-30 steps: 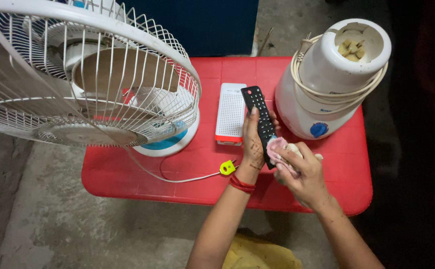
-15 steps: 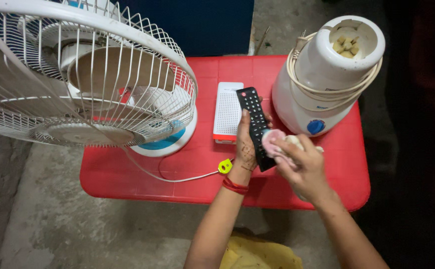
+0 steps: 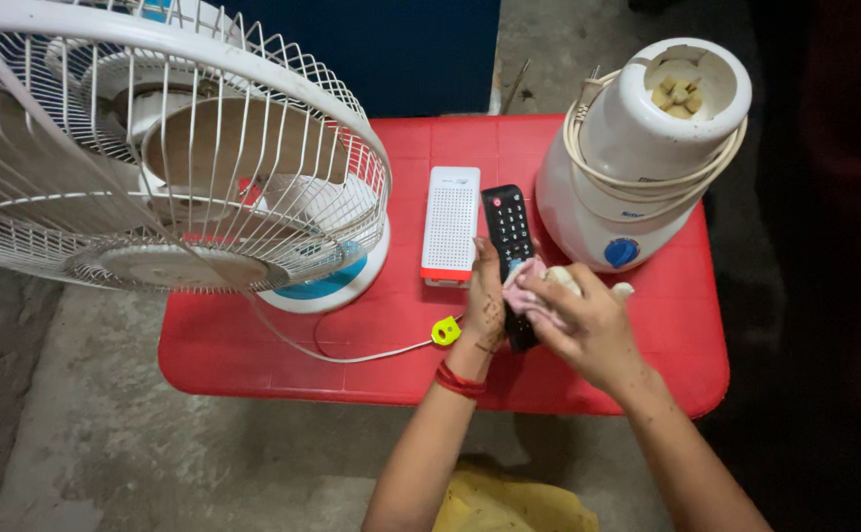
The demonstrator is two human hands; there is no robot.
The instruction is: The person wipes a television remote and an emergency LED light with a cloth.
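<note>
Head view. The remote [image 3: 509, 236] was black, long and narrow, with a red button at its far end and rows of small pale keys. It was held above the red desk [image 3: 352, 374], between the white box [image 3: 451, 227] and the mixer base [image 3: 637, 158], its far end pointing away from the person. The left hand [image 3: 485, 300] supported it from the left edge and underside; the left grip was clenched on the remote. The right hand [image 3: 588, 330] pressed a pink cloth [image 3: 527, 284] onto the lower key area; the right grip was clenched on the cloth.

Hidden or unclear: the cloth and both hands covered the near half of the remote, so its lower keys and near end could not be seen. The key markings were too small to tell. The fan [image 3: 155, 167] was cut off at the top and left edges. Its cord ran across the desk to a yellow plug [image 3: 445, 330] just beside the left wrist. A cord was wound around the mixer base.

Compared with the frame half a second earlier: the remote sat lower, with less of its length showing above the hands, and the cloth had shifted slightly left across the keys. Both hands kept their hold.
</note>
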